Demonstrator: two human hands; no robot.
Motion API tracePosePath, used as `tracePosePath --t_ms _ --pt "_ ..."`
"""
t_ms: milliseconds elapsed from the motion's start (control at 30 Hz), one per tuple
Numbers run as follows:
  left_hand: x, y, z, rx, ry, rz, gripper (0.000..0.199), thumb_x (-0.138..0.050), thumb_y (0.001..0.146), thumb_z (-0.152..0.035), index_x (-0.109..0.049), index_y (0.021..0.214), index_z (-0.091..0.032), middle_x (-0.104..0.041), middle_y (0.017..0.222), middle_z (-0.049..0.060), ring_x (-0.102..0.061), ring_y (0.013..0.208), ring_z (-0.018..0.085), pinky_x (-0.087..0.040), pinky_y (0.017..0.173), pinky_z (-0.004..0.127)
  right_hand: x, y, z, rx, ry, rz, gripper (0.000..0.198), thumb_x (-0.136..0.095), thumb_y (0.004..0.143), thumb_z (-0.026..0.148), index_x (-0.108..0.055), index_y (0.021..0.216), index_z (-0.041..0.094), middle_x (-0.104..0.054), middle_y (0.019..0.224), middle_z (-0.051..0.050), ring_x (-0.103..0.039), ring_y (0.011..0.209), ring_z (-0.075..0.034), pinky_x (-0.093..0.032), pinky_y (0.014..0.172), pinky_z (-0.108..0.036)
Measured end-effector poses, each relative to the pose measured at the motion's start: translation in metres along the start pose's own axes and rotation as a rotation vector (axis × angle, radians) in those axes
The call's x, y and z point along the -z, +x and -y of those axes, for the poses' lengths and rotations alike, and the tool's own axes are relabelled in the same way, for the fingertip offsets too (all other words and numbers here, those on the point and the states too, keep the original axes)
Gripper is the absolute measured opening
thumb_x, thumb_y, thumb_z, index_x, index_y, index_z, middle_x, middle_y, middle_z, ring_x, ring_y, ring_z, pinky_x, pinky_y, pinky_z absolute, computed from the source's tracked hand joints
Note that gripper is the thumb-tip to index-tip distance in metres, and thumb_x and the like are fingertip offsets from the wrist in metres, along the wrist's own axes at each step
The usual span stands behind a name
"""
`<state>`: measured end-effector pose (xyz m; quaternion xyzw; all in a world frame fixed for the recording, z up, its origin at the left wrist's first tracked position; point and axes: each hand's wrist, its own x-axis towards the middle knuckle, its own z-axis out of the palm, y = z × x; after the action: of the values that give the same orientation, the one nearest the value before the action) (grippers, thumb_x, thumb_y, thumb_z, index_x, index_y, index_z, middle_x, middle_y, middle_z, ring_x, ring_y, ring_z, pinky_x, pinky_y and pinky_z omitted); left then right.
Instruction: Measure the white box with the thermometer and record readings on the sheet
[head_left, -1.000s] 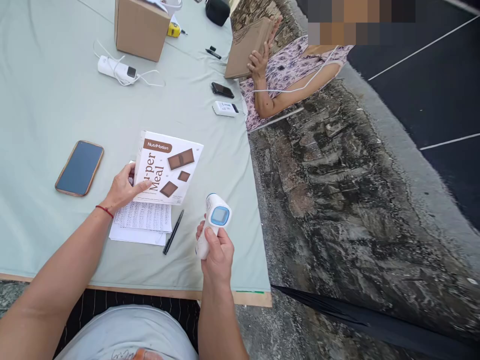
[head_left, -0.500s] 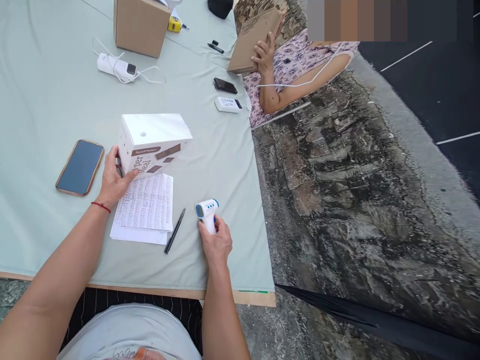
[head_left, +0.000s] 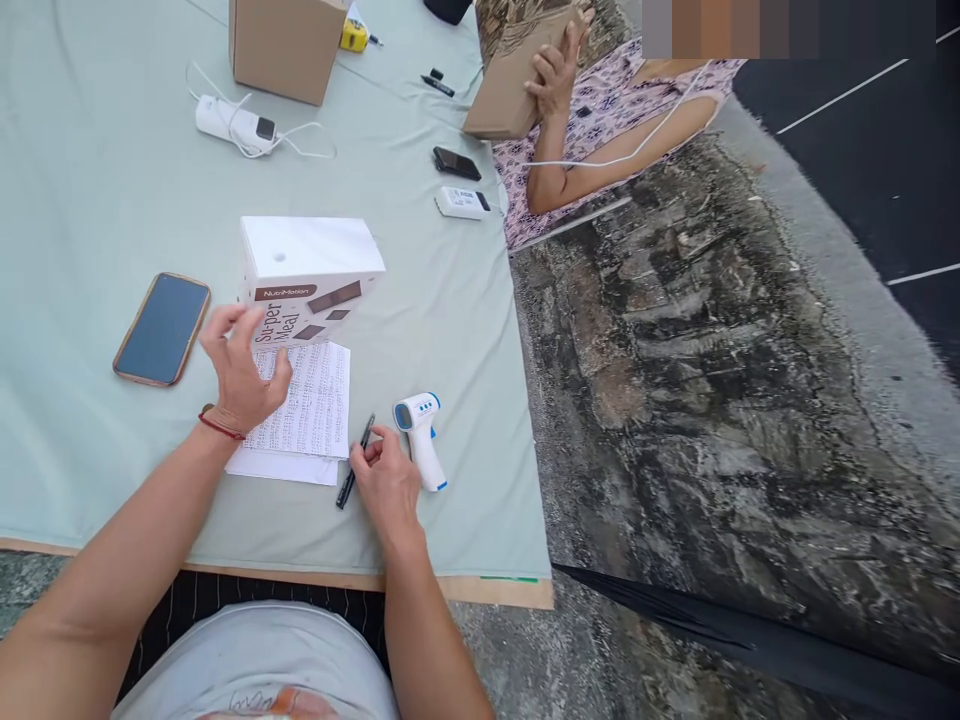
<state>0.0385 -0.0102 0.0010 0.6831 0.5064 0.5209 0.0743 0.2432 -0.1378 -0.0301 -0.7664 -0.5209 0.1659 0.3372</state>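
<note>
My left hand (head_left: 247, 370) is open, fingers apart and curled, just in front of a white "Super Meal" box (head_left: 311, 245). Below that hand and the box lie printed sheets of paper (head_left: 311, 410). My right hand (head_left: 388, 480) has its thumb and fingertips closed on a black pen (head_left: 345, 490), which rests on the cloth beside the papers. Just right of this hand, a white and blue infrared thermometer (head_left: 426, 450) lies on its side, nobody holding it.
A phone (head_left: 161, 328) lies at the left on the cloth-covered table (head_left: 465, 400). Farther off are a white device with a cable (head_left: 225, 122), a cardboard box (head_left: 285, 50), a black device (head_left: 456, 163) and a white one (head_left: 461, 203). Across the corner, another person's hand (head_left: 553, 82) holds a brown carton (head_left: 517, 75).
My left hand has let go of the white box and drawn back slightly. My right hand has released the thermometer and moved left onto the pen.
</note>
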Motion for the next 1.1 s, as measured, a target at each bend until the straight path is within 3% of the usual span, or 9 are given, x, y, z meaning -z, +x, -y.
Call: tracePosePath --t_ms 167,300,367,467,533,633,767,900,1100 --pt "-0.009 -0.011 -0.021 -0.213 -0.143 0.569 0.022 -0.051 0.088 -0.023 -0.064 0.106 -0.024 -0.064 0.115 0.01 -0.059 0.111 0.028 -0.044 0.101 0.051 0.017 0.012 -0.01 0.023 0.122 0.104 0.03 -0.051 0.08 0.033 -0.072 0.097 0.022 -0.058 0.068 0.001 -0.048 0.061 -0.016 -0.04 0.063 -0.031" --pt "-0.017 -0.019 -0.023 -0.3 -0.151 0.82 0.018 -0.054 0.085 -0.019 -0.067 0.095 -0.022 -0.065 0.116 0.009 -0.057 0.116 0.028 -0.044 0.102 0.049 0.03 0.01 -0.021 0.025 0.366 0.152 0.031 -0.054 0.081 0.031 -0.069 0.107 0.022 -0.063 0.087 -0.002 -0.056 0.077 -0.017 -0.047 0.078 -0.034" --pt "-0.019 -0.022 -0.023 -0.348 -0.118 0.866 0.017 -0.058 0.082 -0.019 -0.068 0.095 -0.022 -0.064 0.121 0.01 -0.053 0.121 0.03 -0.042 0.105 0.051 0.028 0.004 -0.023 0.005 0.482 0.117 0.034 -0.063 0.078 0.03 -0.064 0.112 0.023 -0.061 0.092 -0.002 -0.056 0.081 -0.016 -0.047 0.08 -0.034" --pt "-0.019 -0.024 -0.023 -0.4 -0.071 0.913 0.015 -0.065 0.079 -0.023 -0.069 0.093 -0.02 -0.062 0.123 0.012 -0.049 0.125 0.032 -0.038 0.109 0.053 0.016 -0.005 -0.018 -0.02 0.661 -0.023 0.028 -0.073 0.075 0.037 -0.061 0.097 0.024 -0.056 0.081 0.002 -0.052 0.071 -0.014 -0.046 0.07 -0.03" --pt "-0.019 -0.025 -0.023 -0.41 -0.05 0.943 0.018 -0.068 0.077 -0.026 -0.07 0.094 -0.019 -0.061 0.124 0.013 -0.048 0.126 0.034 -0.035 0.111 0.055 0.008 -0.009 -0.012 -0.032 0.766 -0.099 0.026 -0.067 0.08 0.048 -0.06 0.087 0.023 -0.052 0.071 0.003 -0.048 0.063 -0.013 -0.043 0.063 -0.03" --pt "-0.019 -0.025 -0.022 -0.405 -0.039 0.97 0.022 -0.071 0.075 -0.028 -0.069 0.096 -0.02 -0.059 0.126 0.014 -0.047 0.126 0.034 -0.032 0.113 0.057 0.0 -0.011 -0.001 -0.091 0.853 -0.07 0.043 -0.051 0.087 0.06 -0.065 0.094 0.02 -0.056 0.068 0.0 -0.052 0.062 -0.016 -0.044 0.063 -0.034" --pt "-0.019 -0.026 -0.022 -0.395 -0.038 0.974 0.023 -0.072 0.075 -0.029 -0.069 0.097 -0.021 -0.058 0.127 0.013 -0.047 0.126 0.034 -0.031 0.113 0.058 -0.001 -0.012 0.003 -0.185 0.808 0.053 0.04 -0.06 0.08 0.054 -0.069 0.098 0.019 -0.066 0.08 -0.004 -0.059 0.07 -0.018 -0.049 0.069 -0.036" --pt "-0.02 -0.027 -0.022 -0.39 -0.03 0.98 0.024 -0.074 0.074 -0.03 -0.068 0.096 -0.021 -0.057 0.127 0.012 -0.046 0.126 0.033 -0.029 0.114 0.058 -0.003 -0.013 0.003 -0.191 0.664 0.013 0.02 -0.069 0.069 0.038 -0.067 0.079 0.021 -0.063 0.07 0.001 -0.052 0.06 -0.013 -0.045 0.059 -0.029" --pt "-0.02 -0.027 -0.023 -0.386 -0.034 0.983 0.027 -0.075 0.072 -0.031 -0.068 0.096 -0.02 -0.057 0.128 0.014 -0.047 0.126 0.034 -0.028 0.115 0.058 -0.01 -0.015 0.009 -0.149 0.548 0.007 0.014 -0.061 0.072 0.035 -0.06 0.068 0.022 -0.058 0.06 0.004 -0.048 0.055 -0.012 -0.041 0.054 -0.027"
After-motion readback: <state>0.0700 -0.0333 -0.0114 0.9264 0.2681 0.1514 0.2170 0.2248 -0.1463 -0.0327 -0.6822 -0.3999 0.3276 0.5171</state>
